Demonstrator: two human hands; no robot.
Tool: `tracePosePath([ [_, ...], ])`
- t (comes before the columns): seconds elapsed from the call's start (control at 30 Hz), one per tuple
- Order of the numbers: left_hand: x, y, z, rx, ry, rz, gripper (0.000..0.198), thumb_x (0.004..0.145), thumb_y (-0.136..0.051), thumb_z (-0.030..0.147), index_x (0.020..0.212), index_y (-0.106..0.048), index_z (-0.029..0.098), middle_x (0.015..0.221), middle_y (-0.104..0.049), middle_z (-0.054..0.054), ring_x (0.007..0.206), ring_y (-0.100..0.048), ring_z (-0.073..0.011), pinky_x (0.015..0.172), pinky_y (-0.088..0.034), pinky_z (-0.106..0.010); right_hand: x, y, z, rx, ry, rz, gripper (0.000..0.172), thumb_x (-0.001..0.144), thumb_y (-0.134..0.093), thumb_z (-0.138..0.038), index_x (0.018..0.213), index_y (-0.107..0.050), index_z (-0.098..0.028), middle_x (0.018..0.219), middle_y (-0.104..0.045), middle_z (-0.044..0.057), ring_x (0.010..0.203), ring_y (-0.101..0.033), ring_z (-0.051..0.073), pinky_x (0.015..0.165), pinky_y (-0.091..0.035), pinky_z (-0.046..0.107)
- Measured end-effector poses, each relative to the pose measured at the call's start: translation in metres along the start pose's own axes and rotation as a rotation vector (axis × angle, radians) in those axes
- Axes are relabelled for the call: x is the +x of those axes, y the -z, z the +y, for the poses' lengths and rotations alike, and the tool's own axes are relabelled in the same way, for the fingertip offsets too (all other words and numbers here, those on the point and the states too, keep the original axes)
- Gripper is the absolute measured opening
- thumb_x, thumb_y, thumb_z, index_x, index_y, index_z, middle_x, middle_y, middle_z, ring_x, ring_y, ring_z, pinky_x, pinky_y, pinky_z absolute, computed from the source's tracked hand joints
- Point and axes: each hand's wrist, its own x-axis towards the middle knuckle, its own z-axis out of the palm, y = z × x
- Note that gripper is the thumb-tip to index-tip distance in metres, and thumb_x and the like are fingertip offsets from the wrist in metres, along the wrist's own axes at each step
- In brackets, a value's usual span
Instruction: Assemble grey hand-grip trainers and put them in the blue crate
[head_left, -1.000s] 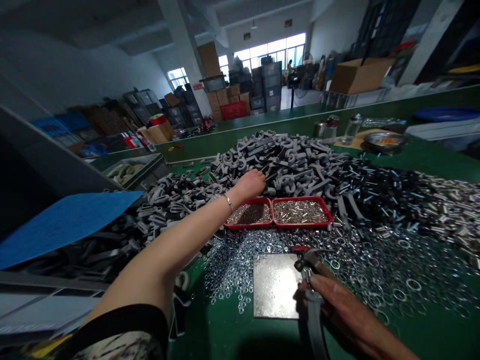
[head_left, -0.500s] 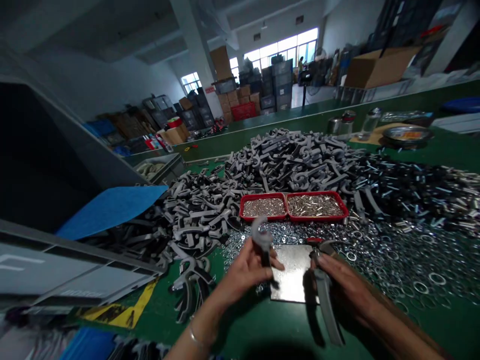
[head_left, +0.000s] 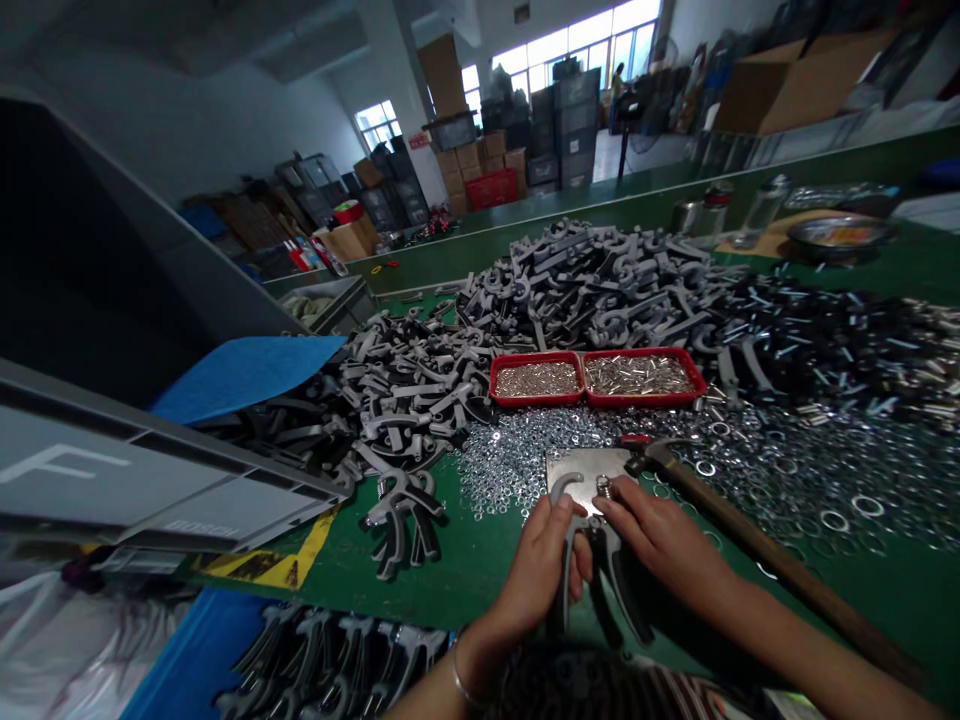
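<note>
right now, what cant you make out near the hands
All head view:
- How the left hand grips the grey part: its fingers cover the stem.
- What the small piece at the right hand is: too small.
- Red tray contents: too small.

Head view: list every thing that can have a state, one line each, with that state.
Left hand: closed on hooked grey part.
Right hand: pinching second part.
Hammer: lying flat, unheld.
Left red tray: full of small metal pieces.
Right red tray: full likewise.
</note>
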Motion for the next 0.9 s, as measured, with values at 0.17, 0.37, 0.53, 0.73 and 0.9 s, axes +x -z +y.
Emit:
tracePosePath([
  [0.17, -0.002, -0.013, -0.004, 0.078, 0.031, -0.021, 0.05, 0.097, -0.035, 0.067, 0.107, -0.049, 0.019, 0.049, -0.054, 0.006, 0.03, -0.038, -0.0088, 0.031, -0.027, -0.017, 0.0, 0.006, 0.001, -0.115, 0.039, -0.028, 0.031, 0.105, -0.027, -0.046, 0.097, -0.046, -0.023, 0.081, -0.069, 0.008, 0.078, -0.071, 0.029, 0.064, -0.043, 0.032],
  [0.37, -0.003, -0.014, -0.001, 0.129, 0.033, 0.038, 0.052, 0.097, -0.033, 0.067, 0.108, -0.05, 0.019, 0.047, -0.052, 0.007, 0.029, -0.036, -0.0087, 0.03, -0.025, -0.017, -0.009, 0.009, 0.006, -0.171, 0.062, 0.013, 0.035, 0.106, -0.024, -0.047, 0.095, -0.048, -0.023, 0.075, -0.07, 0.008, 0.069, -0.071, 0.027, 0.059, -0.043, 0.032],
  [0.53, 0.001, -0.016, -0.001, 0.137, 0.031, 0.024, 0.052, 0.096, -0.032, 0.067, 0.107, -0.048, 0.019, 0.046, -0.051, 0.007, 0.028, -0.036, -0.0097, 0.03, -0.025, -0.018, -0.011, 0.011, 0.0, -0.138, 0.045, -0.029, 0.036, 0.104, -0.027, -0.049, 0.094, -0.05, -0.023, 0.078, -0.07, 0.009, 0.073, -0.071, 0.028, 0.061, -0.043, 0.032],
  [0.73, 0.006, -0.024, -0.007, 0.212, -0.004, 0.064, 0.049, 0.097, -0.032, 0.067, 0.101, -0.047, 0.021, 0.046, -0.048, 0.009, 0.028, -0.035, -0.0087, 0.03, -0.022, -0.018, -0.009, 0.011, -0.007, 0.051, -0.001, 0.02, 0.029, 0.1, -0.035, -0.048, 0.09, -0.051, -0.025, 0.076, -0.068, 0.007, 0.074, -0.068, 0.027, 0.063, -0.043, 0.032],
  [0.9, 0.002, -0.02, -0.013, 0.301, -0.066, 0.095, 0.048, 0.097, -0.032, 0.066, 0.106, -0.049, 0.022, 0.048, -0.046, 0.007, 0.033, -0.04, -0.0118, 0.036, -0.026, -0.022, -0.012, 0.004, -0.008, 0.184, -0.036, 0.068, 0.031, 0.1, -0.036, -0.048, 0.083, -0.049, -0.026, 0.073, -0.064, 0.005, 0.069, -0.065, 0.024, 0.063, -0.042, 0.032],
])
